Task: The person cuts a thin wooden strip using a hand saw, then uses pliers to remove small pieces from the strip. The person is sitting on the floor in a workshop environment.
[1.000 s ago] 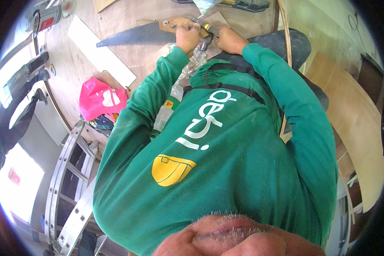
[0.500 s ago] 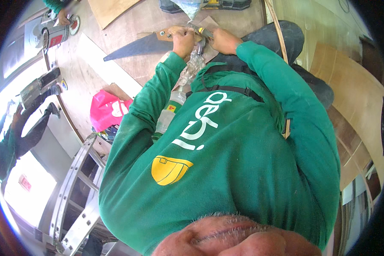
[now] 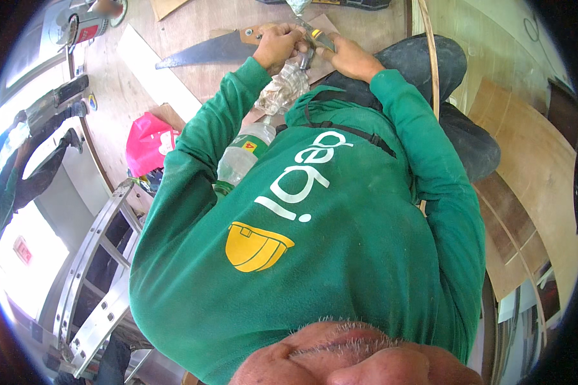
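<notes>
left hand [image 3: 277,43]: my grip is clamped on a small dark metal piece [image 3: 306,59], fingers curled round its left side, knuckles up.
right hand [image 3: 348,56]: my grip is wrapped on a tool with a yellow-and-grey handle [image 3: 319,37], thumb side toward the left hand. Tool tip meets the metal piece between the 2 hands.
hands, relation: touching or just short of it, both at the top of view, above my knees. Exact contact point is hidden by fingers.
metal piece, position: between both hands, just above the crumpled clear plastic bag [image 3: 281,90]. Too small to tell its shape further.
plastic bag: lies under my left wrist, against my chest side. Contents look like small bits, can't tell what.
handsaw [image 3: 205,50]: flat on the plywood floor [image 3: 192,19], wooden handle just beside my left hand, blade running off to the left.
white board strip [image 3: 157,74]: on the floor, left of the saw blade, angled.
plastic bottle [image 3: 241,157]: clear, green label, lying tucked against my left arm below the bag.
pink bag [image 3: 148,142]: on the floor, left of my left elbow.
sleeves: both green, arms reach from the lower edge up to the hands.
right knee [image 3: 430,58]: dark trousers, just right of my right hand.
aluminium ladder [image 3: 96,269]: lower left, well apart from the hands.
other person [image 3: 26,160]: far left edge, dark clothes, well apart.
</notes>
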### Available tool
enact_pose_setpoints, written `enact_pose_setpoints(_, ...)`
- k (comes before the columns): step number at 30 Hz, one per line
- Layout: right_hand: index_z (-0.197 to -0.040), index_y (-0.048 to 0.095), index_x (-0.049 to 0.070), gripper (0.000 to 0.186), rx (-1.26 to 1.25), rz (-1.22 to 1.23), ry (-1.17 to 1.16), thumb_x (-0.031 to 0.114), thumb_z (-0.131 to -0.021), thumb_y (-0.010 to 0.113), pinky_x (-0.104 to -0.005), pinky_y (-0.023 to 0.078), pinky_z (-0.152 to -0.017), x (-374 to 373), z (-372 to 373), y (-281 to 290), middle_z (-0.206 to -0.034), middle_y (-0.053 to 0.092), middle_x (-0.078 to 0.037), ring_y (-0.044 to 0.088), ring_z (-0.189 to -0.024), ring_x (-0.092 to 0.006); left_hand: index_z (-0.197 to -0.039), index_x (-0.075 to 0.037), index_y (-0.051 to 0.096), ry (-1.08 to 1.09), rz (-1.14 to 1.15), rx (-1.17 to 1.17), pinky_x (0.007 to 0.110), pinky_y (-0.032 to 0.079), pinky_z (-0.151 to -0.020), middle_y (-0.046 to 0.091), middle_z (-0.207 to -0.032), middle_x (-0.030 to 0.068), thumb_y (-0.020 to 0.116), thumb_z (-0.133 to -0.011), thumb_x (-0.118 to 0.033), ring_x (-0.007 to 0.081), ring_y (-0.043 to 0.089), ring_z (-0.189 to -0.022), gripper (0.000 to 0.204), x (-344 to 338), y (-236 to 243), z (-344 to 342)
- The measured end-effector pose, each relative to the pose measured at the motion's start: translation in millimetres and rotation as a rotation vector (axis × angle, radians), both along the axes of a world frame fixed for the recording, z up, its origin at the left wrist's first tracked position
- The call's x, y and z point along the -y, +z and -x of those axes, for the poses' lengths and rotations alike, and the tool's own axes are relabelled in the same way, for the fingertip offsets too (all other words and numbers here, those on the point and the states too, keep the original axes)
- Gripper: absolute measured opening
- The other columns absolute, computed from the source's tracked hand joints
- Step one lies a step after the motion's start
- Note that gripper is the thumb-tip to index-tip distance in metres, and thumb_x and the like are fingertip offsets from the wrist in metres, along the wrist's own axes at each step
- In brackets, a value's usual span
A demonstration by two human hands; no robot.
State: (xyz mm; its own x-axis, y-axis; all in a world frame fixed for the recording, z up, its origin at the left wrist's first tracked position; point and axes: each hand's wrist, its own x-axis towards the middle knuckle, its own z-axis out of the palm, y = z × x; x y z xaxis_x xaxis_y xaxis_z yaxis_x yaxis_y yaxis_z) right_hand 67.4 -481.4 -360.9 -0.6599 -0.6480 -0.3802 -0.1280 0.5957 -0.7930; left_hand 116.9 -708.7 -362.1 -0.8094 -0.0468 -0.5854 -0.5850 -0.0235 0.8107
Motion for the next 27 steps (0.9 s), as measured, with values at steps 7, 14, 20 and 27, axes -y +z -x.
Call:
enact_pose_setpoints(7,-0.136,0.060,-0.009,0.060,0.039,-0.037,-0.024,0.040,-0.102,0.064,-0.0529,0.053,-0.101,-0.1,2.0,1.4,-0.120,0.070,-0.036,0.069,-0.117,-0.0485,-0.105,-0.004,0.070,0.144,-0.054,0.022,0.020,0.043,-0.055,0.071,-0.082,0.0023,0.061,-0.109,-0.024,0.0069,0.058,-0.065,0.022,-19.7,17.1,2.2)
enact_pose_setpoints(14,-0.109,0.072,-0.008,0.052,0.004,-0.139,0.025,0.042,-0.098,0.066,-0.0539,0.054,-0.098,4.4,3.5,10.4,-0.112,0.072,-0.036,0.070,-0.110,-0.0501,-0.101,-0.003,0.070,0.142,-0.048,-0.018,0.022,0.044,-0.053,0.072,-0.083,0.0034,0.061,-0.109,-0.023,0.0078,0.060,-0.063,0.024,-18.6,19.8,-11.7)
enact_pose_setpoints(20,-0.110,0.073,-0.006,0.047,-0.014,-0.121,-0.041,0.039,-0.095,0.067,-0.0550,0.056,-0.094,9.0,-0.8,8.5,-0.107,0.073,-0.035,0.071,-0.105,-0.0508,-0.097,-0.004,0.069,0.198,-0.065,-0.050,0.022,0.045,-0.053,0.072,-0.083,0.0039,0.060,-0.110,-0.023,0.0085,0.062,-0.065,0.024,-24.4,34.3,-14.7)
enact_pose_setpoints(27,-0.106,0.075,-0.005,0.044,-0.038,-0.201,0.056,0.036,-0.092,0.068,-0.0549,0.057,-0.092,15.0,4.1,1.7,-0.106,0.073,-0.033,0.072,-0.102,-0.0500,-0.098,-0.002,0.067,0.224,-0.059,-0.016,0.023,0.046,-0.055,0.071,-0.083,0.0056,0.059,-0.109,-0.019,0.0112,0.064,-0.067,0.022,-19.3,29.2,-16.3)
